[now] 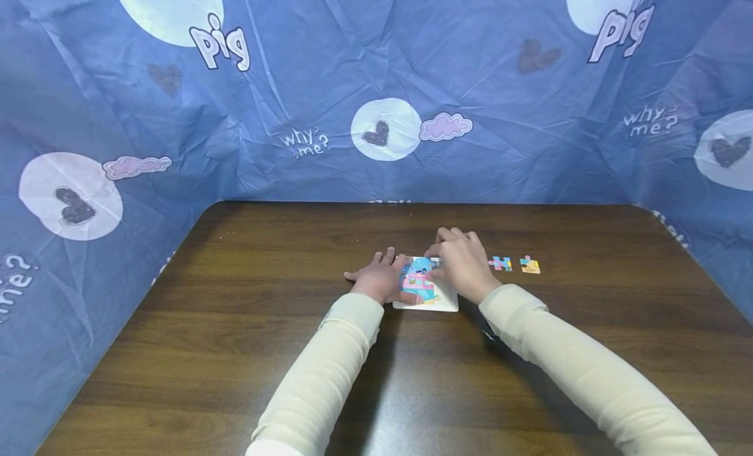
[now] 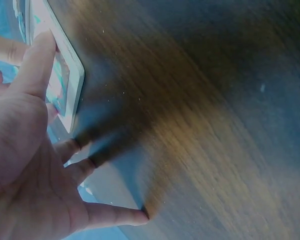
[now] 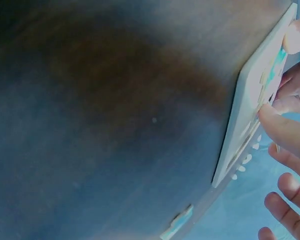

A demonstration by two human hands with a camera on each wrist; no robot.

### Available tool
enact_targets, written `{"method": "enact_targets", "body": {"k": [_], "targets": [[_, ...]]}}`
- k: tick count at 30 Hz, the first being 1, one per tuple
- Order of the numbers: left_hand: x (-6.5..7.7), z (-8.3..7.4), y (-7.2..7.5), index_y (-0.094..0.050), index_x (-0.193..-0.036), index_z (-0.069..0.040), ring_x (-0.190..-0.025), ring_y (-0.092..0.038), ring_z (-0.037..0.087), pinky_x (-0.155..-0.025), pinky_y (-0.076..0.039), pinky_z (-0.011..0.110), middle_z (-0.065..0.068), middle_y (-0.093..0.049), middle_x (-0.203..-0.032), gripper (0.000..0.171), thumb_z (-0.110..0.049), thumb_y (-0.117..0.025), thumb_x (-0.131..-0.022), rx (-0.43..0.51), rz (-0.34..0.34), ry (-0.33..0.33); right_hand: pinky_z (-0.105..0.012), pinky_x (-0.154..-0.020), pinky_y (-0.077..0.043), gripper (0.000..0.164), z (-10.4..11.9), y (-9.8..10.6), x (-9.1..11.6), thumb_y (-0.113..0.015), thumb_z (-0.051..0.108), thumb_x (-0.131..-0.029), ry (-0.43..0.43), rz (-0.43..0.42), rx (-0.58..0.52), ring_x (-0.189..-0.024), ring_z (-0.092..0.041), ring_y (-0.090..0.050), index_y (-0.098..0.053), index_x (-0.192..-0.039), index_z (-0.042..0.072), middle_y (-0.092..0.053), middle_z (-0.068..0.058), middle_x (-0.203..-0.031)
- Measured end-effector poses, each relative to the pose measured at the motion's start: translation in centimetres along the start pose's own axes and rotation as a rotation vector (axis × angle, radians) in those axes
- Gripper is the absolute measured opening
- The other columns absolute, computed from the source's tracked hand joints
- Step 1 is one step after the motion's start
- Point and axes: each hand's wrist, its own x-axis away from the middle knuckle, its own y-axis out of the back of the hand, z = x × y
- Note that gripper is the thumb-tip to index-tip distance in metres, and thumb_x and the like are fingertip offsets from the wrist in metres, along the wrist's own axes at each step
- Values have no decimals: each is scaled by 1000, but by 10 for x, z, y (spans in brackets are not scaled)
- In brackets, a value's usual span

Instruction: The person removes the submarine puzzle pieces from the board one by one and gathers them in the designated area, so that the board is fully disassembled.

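A white puzzle board point(image 1: 447, 302) with a partly filled, colourful picture lies flat on the table. My left hand point(image 1: 378, 281) rests on its left side, fingers spread, thumb lying across the lower picture; the left wrist view shows that thumb point(image 2: 37, 62) over the board's edge. At the upper right of the picture, my right hand point(image 1: 463, 263) pinches a bluish puzzle piece point(image 1: 436, 262) between thumb and index finger. In the right wrist view the right thumb point(image 3: 280, 125) touches the board's surface, while the other fingers are raised off it and most of the piece is hidden.
Two loose puzzle pieces lie right of the board, a blue and pink one point(image 1: 502, 264) and a yellowish one point(image 1: 530, 266). They sit on a brown wooden table point(image 1: 223, 351). Blue printed cloth point(image 1: 329, 64) hangs behind and along both sides.
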Motion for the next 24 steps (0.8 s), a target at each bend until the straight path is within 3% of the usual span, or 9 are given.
{"method": "enact_targets", "body": {"k": [9, 17, 24], "targets": [[1, -1, 1, -29, -161, -28, -156, -13, 28, -102, -32, 79, 6, -13, -170, 88, -57, -72, -90, -4, 5, 3, -46, -82, -47, 36, -9, 7, -6, -90, 29, -78, 0, 120, -38, -95, -27, -61, -81, -108, 11, -63, -5, -99], [1, -2, 1, -27, -162, -27, -156, -12, 27, -103, -32, 79, 5, -12, -171, 88, -57, -70, -91, -11, 9, 5, -45, -85, -46, 35, -9, 3, -3, -89, 28, -80, 20, 56, -19, -96, -26, -61, -80, -108, 11, -62, -6, -100], [3, -1, 2, -27, -162, -26, -156, -13, 28, -103, -32, 78, 5, -12, -171, 89, -58, -69, -91, -23, 14, 7, -47, -87, -46, 39, -17, 7, -1, -86, 30, -84, -61, 125, -182, -100, -28, -60, -77, -117, 12, -63, -8, -107]]}}
